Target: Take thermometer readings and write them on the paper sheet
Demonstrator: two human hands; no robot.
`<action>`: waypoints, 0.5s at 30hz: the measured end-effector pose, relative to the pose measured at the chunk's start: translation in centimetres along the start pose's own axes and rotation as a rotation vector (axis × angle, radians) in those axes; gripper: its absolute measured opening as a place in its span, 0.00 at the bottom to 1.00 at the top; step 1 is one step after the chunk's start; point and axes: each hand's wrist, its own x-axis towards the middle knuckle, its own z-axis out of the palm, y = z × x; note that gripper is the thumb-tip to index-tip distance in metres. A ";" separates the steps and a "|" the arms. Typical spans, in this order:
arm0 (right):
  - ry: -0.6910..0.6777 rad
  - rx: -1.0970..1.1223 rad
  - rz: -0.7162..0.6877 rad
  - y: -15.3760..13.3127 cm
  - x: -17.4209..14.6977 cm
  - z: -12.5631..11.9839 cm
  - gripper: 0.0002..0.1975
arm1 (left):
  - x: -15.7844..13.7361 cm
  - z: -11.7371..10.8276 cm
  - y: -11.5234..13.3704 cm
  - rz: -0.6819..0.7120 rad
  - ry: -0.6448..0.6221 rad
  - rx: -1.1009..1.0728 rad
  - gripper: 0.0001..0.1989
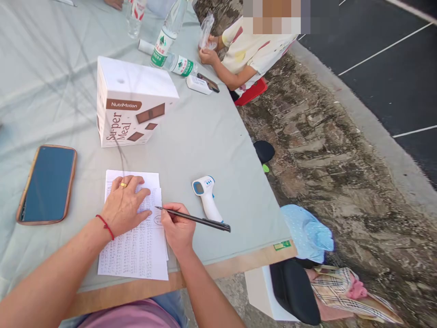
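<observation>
Some written sheets [133, 255] lie under the person's left hand [123, 205], its fingers spread apart; at its four o'clock, the right hand [178, 228] clamps its fingers on a pen [208, 222].

The table [239, 182] was pale grey-green on its top, with a tan strip [239, 263] along the near edge. Close to this edge, the papers [133, 259] were white with dark lines of writing, and the pen [211, 222] was black. The left hand [128, 205] wore a golden ring [123, 185] and a red bracelet [105, 228]. The thermometer [207, 198], toward the right edge, was white with blue parts. The box [129, 116] was white with brown printing. At the near right corner, a sticker [282, 245] was green.
</observation>
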 end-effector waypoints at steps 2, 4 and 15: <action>-0.012 -0.052 -0.030 0.0 -0.1 0.0 0.03 | 0.0 0.0 0.0 -0.002 0.003 -0.001 0.16; -0.044 -0.086 -0.072 0.1 0.0 -0.1 0.04 | 0.0 0.0 0.0 -0.004 0.006 0.000 0.16; -0.113 -0.173 -0.150 0.1 0.1 -0.2 0.06 | 0.0 0.1 -0.1 0.008 0.006 -0.003 0.15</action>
